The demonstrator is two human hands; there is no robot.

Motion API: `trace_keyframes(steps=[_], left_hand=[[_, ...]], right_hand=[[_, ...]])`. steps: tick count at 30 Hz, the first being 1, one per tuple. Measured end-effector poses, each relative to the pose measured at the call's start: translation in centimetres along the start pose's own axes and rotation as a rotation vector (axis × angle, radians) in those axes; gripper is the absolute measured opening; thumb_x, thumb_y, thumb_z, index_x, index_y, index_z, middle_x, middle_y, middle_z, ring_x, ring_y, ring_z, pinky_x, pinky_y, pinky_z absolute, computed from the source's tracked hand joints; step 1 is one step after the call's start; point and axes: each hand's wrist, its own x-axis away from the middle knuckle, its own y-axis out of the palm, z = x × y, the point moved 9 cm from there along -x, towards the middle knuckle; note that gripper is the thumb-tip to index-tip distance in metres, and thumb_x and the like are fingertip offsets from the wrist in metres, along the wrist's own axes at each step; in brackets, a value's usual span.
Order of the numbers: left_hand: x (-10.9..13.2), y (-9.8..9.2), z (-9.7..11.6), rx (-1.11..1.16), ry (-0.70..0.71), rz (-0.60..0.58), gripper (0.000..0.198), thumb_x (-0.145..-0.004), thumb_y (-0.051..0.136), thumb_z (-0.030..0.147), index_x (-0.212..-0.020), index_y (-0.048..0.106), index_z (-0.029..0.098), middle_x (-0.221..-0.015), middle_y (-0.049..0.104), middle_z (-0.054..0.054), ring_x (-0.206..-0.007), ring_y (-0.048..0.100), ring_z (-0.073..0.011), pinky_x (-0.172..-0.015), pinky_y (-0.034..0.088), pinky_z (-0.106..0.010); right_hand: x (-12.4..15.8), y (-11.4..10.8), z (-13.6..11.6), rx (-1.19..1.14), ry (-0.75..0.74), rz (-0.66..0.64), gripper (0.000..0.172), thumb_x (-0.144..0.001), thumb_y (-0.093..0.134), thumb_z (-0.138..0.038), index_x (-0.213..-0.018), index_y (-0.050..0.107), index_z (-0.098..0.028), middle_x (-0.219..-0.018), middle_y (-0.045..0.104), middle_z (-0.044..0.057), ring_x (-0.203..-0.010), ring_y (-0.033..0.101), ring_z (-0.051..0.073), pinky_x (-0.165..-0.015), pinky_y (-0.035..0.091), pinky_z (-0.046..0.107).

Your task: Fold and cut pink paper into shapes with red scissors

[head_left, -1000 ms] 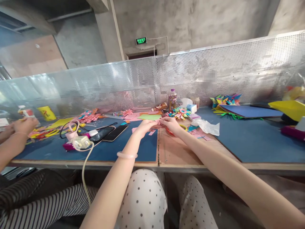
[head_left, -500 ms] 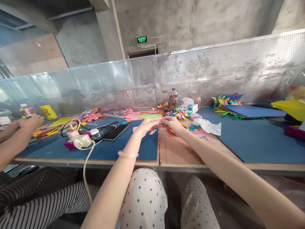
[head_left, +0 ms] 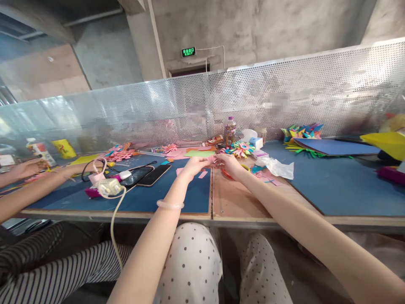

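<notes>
My left hand (head_left: pixel 195 164) and my right hand (head_left: pixel 228 162) meet over the middle of the blue table (head_left: pixel 332 185), fingertips pinched together on a small pink paper piece (head_left: pixel 213 161). A pale bangle (head_left: pixel 170 205) circles my left wrist. A green paper sheet (head_left: pixel 199 154) lies just beyond my hands. A colourful folded paper flower (head_left: pixel 241 149) sits right behind my right hand. Small pink paper scraps (head_left: pixel 203 174) lie on the table under my hands.
Two phones (head_left: pixel 145 175) and a white charger with cable (head_left: pixel 109 188) lie to the left. Another person's hands (head_left: pixel 28 168) work at the far left. A bottle (head_left: pixel 230 131), crumpled tissue (head_left: pixel 276 167), paper stars (head_left: pixel 300 131) and a perforated metal screen (head_left: pixel 284 97) stand behind.
My hands stay together on the pink paper, barely shifting. The other person's arms at the left have stretched out further across the table.
</notes>
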Motion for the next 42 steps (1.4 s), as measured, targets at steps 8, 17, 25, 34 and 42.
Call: trace_keyframes(steps=[8,17,25,34,42], left_hand=[[-0.5,-0.6,0.0,-0.102,0.107,0.071,0.031,-0.069,0.065,0.035,-0.091,0.068,0.014,-0.090,0.068,-0.008,-0.081,0.061,-0.0187,-0.069,0.044,-0.029],[-0.6,0.4,0.4,-0.037,0.123,-0.007,0.026,-0.066,0.067,0.027,-0.088,0.067,0.012,-0.087,0.068,-0.008,-0.084,0.061,-0.0183,-0.080,0.044,-0.033],[-0.4,0.0,0.3,-0.061,0.098,0.042,0.028,-0.066,0.067,0.033,-0.086,0.063,0.014,-0.083,0.068,-0.008,-0.079,0.061,-0.0180,-0.069,0.044,-0.029],[-0.1,-0.4,-0.2,0.000,-0.011,0.070,0.030,-0.066,0.067,0.036,-0.088,0.063,0.016,-0.086,0.068,-0.007,-0.083,0.062,-0.0192,-0.067,0.044,-0.028],[-0.1,0.0,-0.8,0.020,-0.061,0.029,0.033,-0.071,0.062,0.043,-0.089,0.065,0.015,-0.092,0.068,-0.010,-0.087,0.063,-0.0205,-0.071,0.045,-0.029]], right_hand=[[0.3,0.1,-0.2,0.100,-0.036,-0.006,0.028,-0.059,0.075,-0.037,-0.074,0.067,-0.015,-0.077,0.068,0.005,-0.072,0.063,0.015,-0.073,0.048,0.028],[0.1,-0.9,-0.6,0.161,-0.044,0.044,0.026,-0.056,0.077,-0.035,-0.068,0.068,-0.014,-0.072,0.068,0.006,-0.068,0.062,0.016,-0.069,0.047,0.029],[0.2,-0.6,-0.8,0.158,-0.035,-0.001,0.025,-0.057,0.076,-0.035,-0.069,0.069,-0.014,-0.075,0.068,0.006,-0.073,0.062,0.017,-0.072,0.046,0.030],[-0.1,-0.6,-0.8,0.154,-0.049,-0.013,0.022,-0.067,0.067,-0.035,-0.078,0.070,-0.016,-0.082,0.068,0.005,-0.073,0.061,0.015,-0.070,0.046,0.028],[0.1,-0.6,-2.0,0.433,-0.199,0.011,0.021,-0.071,0.059,-0.033,-0.072,0.070,-0.015,-0.074,0.068,0.004,-0.070,0.059,0.016,-0.069,0.044,0.028]])
